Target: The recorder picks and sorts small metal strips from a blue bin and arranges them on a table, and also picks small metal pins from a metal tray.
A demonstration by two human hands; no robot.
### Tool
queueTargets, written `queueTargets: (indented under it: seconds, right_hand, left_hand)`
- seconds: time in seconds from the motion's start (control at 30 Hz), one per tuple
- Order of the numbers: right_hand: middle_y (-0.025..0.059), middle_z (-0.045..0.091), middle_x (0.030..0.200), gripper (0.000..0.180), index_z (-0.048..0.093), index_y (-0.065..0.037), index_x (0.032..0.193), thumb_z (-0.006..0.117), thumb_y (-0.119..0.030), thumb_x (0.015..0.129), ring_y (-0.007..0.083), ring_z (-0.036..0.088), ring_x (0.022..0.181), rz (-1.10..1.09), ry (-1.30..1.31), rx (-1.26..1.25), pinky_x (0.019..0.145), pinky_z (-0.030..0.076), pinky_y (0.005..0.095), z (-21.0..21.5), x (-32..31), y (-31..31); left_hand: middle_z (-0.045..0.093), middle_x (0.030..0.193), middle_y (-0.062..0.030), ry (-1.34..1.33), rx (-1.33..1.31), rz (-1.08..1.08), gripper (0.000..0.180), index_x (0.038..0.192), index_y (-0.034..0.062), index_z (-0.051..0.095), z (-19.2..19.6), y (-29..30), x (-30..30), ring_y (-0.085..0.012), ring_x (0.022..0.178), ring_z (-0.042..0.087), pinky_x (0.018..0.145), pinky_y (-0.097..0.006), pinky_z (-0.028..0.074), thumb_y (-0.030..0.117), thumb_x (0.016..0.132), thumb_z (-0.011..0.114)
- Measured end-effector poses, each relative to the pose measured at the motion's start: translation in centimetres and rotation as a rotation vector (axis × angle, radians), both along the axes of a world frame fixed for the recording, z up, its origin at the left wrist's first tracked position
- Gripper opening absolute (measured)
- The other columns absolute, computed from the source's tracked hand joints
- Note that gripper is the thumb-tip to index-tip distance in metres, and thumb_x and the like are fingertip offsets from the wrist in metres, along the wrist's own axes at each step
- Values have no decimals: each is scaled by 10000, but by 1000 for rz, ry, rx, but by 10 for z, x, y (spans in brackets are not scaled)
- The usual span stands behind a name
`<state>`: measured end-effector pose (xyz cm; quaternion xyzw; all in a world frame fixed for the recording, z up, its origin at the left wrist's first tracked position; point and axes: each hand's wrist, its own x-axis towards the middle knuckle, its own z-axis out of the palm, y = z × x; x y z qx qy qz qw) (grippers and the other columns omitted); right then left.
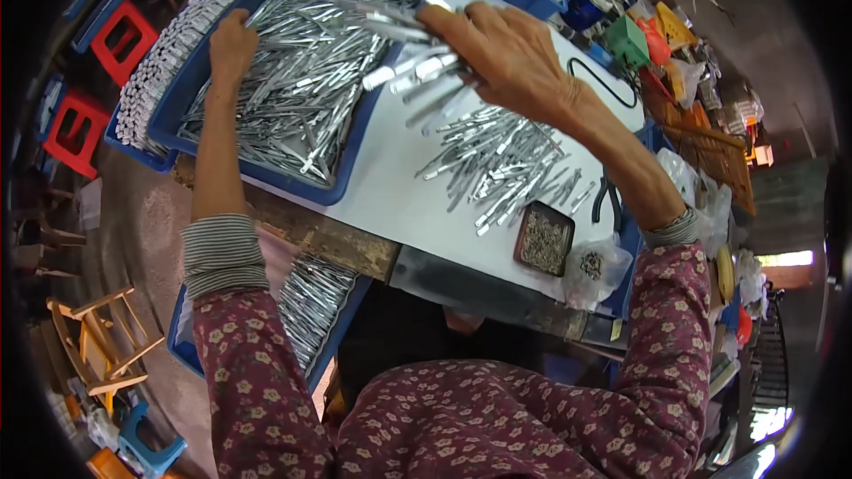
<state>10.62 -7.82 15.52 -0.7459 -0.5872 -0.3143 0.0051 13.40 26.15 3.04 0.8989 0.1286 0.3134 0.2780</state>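
My left hand (232,49) is closed over the left rim of a large blue tray (351,173). Inside the tray lies a thick heap of slim silver metal pieces (302,62). Over the tray's right edge, my right hand (510,58) grips a bunch of the same slim silver metal pieces (426,71), slightly blurred. Below that hand, a loose pile of such pieces (501,160) is spread on the white table top (390,186). My right fingertips are partly hidden behind the hand.
Near the table's front edge sit a small dark tray of tiny parts (544,239), a clear plastic bag (599,270) and black-handled pliers (607,200). Another blue tray of silver pieces (315,302) is below the table. Red stools (124,43) stand at left.
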Motion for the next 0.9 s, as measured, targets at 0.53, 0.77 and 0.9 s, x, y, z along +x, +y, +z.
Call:
queueTargets:
  seconds: [0.53,0.77,0.9]
  right_hand:
    - [51,432,668,325,431,-156,1144,457,-59,836,174,485,589,-64,240,-280,581,418,296,-97,-34,-106]
    - [41,440,695,299,444,-164,1133,462,-111,839,171,487,639,-62,259,-382,630,403,301,-105,-18,-118]
    - [28,446,715,332,447,-171,1133,493,-98,812,167,497,662,4,229,-372,648,401,305,-108,-11,-123]
  left_hand:
    - [556,1104,-175,-17,-452,-636,329,1132,-15,517,45,-207,-142,-256,1034,525,886,-337,391,142,843,523]
    - [482,1168,-201,90,-156,-593,445,1147,-39,477,-38,-234,-125,-324,1122,420,944,-418,298,312,873,468]
    - [502,1147,-181,-42,-302,-518,406,1135,-34,495,-39,-255,-121,-312,1087,444,925,-397,314,281,885,435]
